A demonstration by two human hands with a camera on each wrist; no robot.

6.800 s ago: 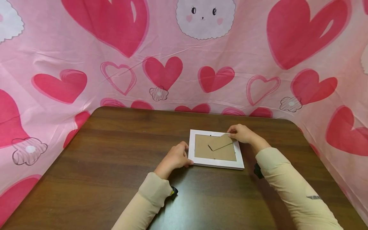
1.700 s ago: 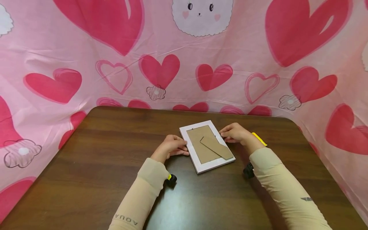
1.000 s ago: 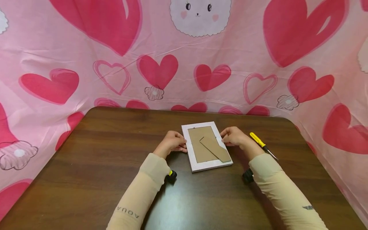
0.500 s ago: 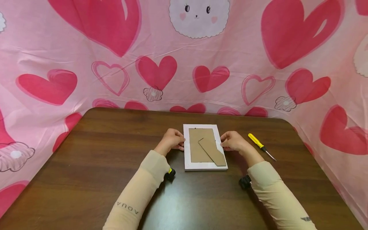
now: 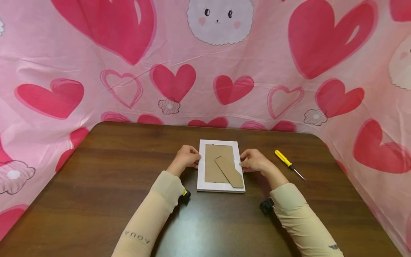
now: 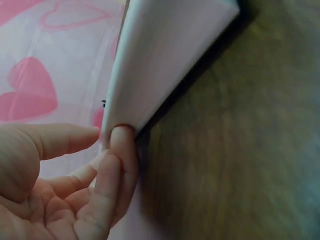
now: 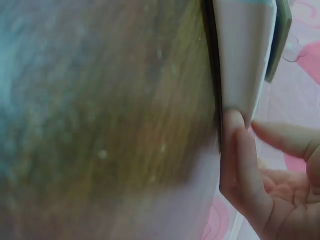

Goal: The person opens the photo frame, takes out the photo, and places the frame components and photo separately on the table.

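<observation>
A white picture frame (image 5: pixel 201 171) lies face down on the table, its short side towards me. Its brown backing board (image 5: pixel 210 167) shows, and a cardboard stand leg (image 5: pixel 232 175) slants across it to the lower right corner. My left hand (image 5: pixel 185 159) holds the left edge, thumb near the top and fingertips against the side wall, as the left wrist view shows on the frame's side (image 6: pixel 150 60). On the opposite edge my right hand (image 5: pixel 255 161) grips likewise; in the right wrist view its fingertips touch the side wall. The frame's front is hidden.
A yellow-handled screwdriver (image 5: pixel 283 157) lies on the brown wooden table (image 5: pixel 96 200), right of my right hand, its tip pointing towards the near right. A pink cloth with hearts (image 5: pixel 122 89) hangs behind the table and along its sides.
The frame has turned from lying sideways to upright and straightened, and it has shifted slightly left in view with both hands on it. The screwdriver has come into full view beside the right arm.
</observation>
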